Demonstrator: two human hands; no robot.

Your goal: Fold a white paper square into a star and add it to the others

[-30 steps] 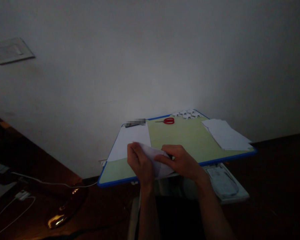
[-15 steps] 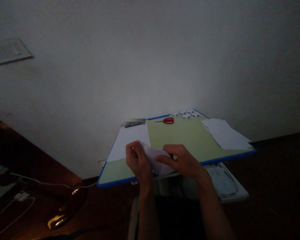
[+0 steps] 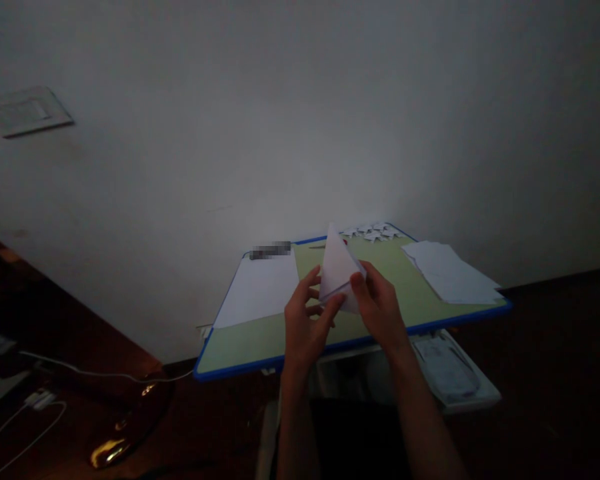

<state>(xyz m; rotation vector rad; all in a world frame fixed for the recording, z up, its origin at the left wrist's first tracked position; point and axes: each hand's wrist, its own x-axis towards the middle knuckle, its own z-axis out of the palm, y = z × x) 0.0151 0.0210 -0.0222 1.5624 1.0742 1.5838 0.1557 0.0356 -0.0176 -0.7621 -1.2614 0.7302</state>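
Observation:
A white folded paper point(image 3: 336, 263) is held up above the table, its narrow point toward the wall. My left hand point(image 3: 310, 317) grips its lower left edge, thumb in front and fingers behind. On the right side, my right hand point(image 3: 377, 303) pinches it with the thumb on the near face. Behind the paper lies a pair of scissors point(image 3: 317, 247); most of its red handle is hidden. Several small folded white paper pieces point(image 3: 375, 231) are grouped at the table's far right corner.
The pale green table point(image 3: 247, 347) has a blue rim and stands against the wall. A white sheet point(image 3: 255, 287) covers its left part, and a stack of white paper point(image 3: 450, 273) lies at the right. An open drawer point(image 3: 453, 373) juts out below.
Both hands have turned and raised the folded paper, so its point now faces the wall. It was lower and tilted sideways between the hands before. The scissors' handle has become mostly covered.

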